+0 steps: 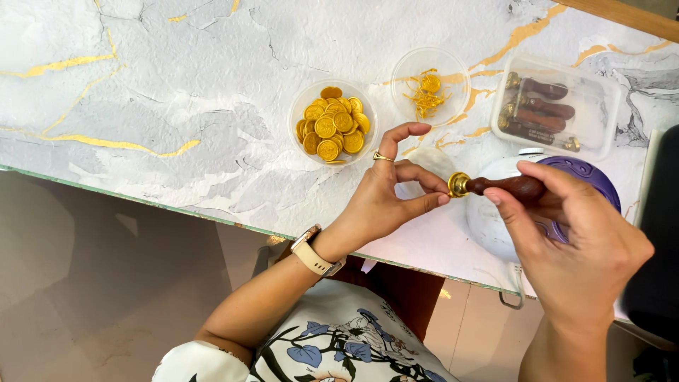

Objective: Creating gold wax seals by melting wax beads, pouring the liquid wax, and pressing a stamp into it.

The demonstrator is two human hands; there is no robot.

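- Stamp (495, 186) with a wooden handle and brass head lies level above the marble table's (177, 85) near edge, long axis left to right, head pointing left.
- Right hand (573, 240) wraps its fingers around the handle.
- Left hand (385, 198) pinches at the brass head with thumb and fingertips.
- Round dish of gold wax seals (332, 124) sits just beyond the left hand.
- Clear box of more stamps (559, 106) sits farther right.

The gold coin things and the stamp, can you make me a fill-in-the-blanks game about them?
1. The right hand holds a wax stamp by its ____ handle.
2. The left hand touches the stamp's ____-coloured head.
3. The round bowl is full of gold ____.
4. The clear box holds more ____.

Missing words: wooden; gold; seals; stamps
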